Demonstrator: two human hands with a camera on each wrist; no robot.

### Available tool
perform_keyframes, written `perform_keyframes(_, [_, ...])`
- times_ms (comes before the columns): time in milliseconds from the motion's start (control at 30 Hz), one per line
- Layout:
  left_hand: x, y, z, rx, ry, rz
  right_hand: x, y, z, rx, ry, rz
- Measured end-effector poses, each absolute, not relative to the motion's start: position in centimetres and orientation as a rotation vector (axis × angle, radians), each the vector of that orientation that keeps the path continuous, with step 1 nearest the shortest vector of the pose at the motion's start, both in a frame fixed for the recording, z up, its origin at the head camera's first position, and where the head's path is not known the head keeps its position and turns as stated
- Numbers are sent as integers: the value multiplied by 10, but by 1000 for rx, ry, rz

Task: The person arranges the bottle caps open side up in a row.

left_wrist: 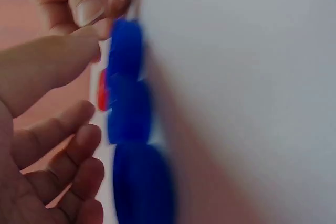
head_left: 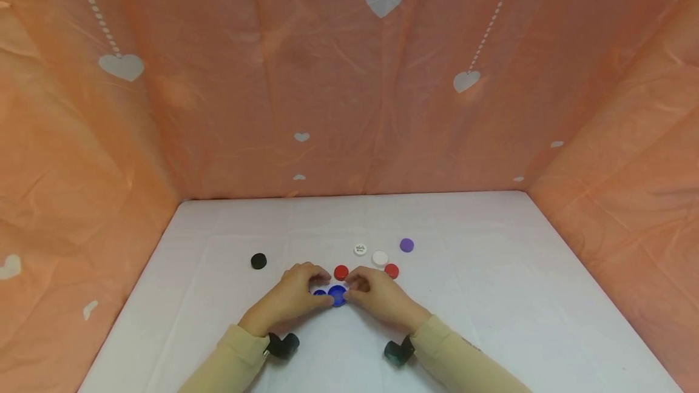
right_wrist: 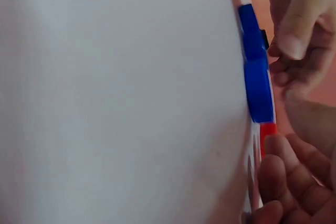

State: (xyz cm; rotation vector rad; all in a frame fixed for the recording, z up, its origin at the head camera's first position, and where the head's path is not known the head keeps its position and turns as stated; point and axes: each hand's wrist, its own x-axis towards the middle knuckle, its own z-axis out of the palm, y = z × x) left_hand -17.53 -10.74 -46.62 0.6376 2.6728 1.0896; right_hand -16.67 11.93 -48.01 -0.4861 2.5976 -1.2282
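Observation:
Blue bottle caps lie between the two hands: a larger blue cap [head_left: 337, 296] and a smaller blue cap [head_left: 320, 292] show in the head view. Three blue caps [left_wrist: 128, 108] stand in a row in the left wrist view. My left hand [head_left: 299, 293] is bent around the left side of this group, thumb and fingers apart. From the other side my right hand [head_left: 379, 296] reaches in, its thumb by the larger cap and its fingers near a red cap [head_left: 341, 272]. Neither hand visibly grips a cap; whether the thumbs touch blue is unclear.
Behind the right hand lie another red cap [head_left: 391, 270], a plain white cap [head_left: 380, 258], a white cap with dark markings [head_left: 360, 250] and a purple cap [head_left: 406, 245]. A black cap [head_left: 259, 261] lies at left. Orange cloth [head_left: 349, 108] walls the white table [head_left: 491, 296].

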Motion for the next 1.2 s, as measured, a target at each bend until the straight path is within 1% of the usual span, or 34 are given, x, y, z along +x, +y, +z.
perform_keyframes(133, [-188,-108,-461,589,2581,1229,-173,121,-477,-405,2601,-1316])
perform_keyframes(267, [-198,-105,-462,541,2508,1271,-179,119,-475,-351,2579,-1362])
perform_keyframes(500, [-210,-104,-469,462,2378,1365,-184,112,-475,-282,2588,-1328])
perform_keyframes(800, [-211,-104,-474,349,2210,1510,-184,106,-478,-252,2592,-1308])
perform_keyframes(1200, [-208,-98,-470,328,2356,1403,-184,102,-482,-204,2600,-1338])
